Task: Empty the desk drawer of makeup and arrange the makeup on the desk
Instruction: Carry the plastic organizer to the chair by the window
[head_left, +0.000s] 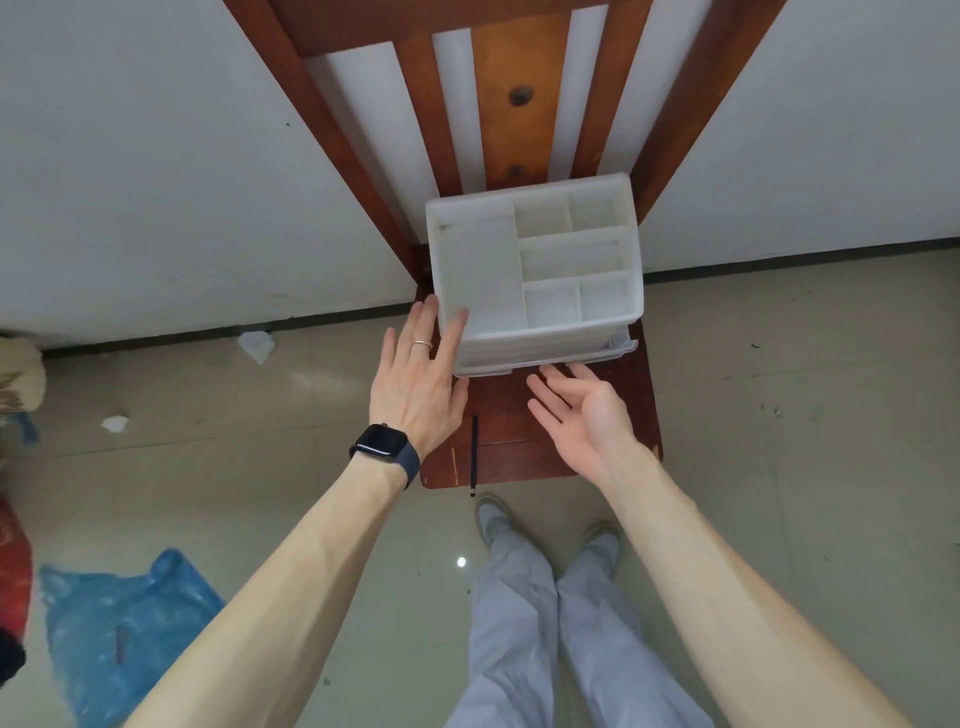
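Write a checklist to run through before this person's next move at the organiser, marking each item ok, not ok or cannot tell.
1. Left hand steadies the white plastic compartment organiser: ok, straight fingers lie against its left side.
2. Right hand at the translucent plastic drawer front: ok, palm up, fingertips by its lower lip, nothing gripped.
3. Drawer open enough to reach in: not ok, it looks almost closed.
4. Makeup inside the drawer: cannot tell.
5. Thin black stick secure on the red-brown wooden chair seat: not ok, its end overhangs the front edge.
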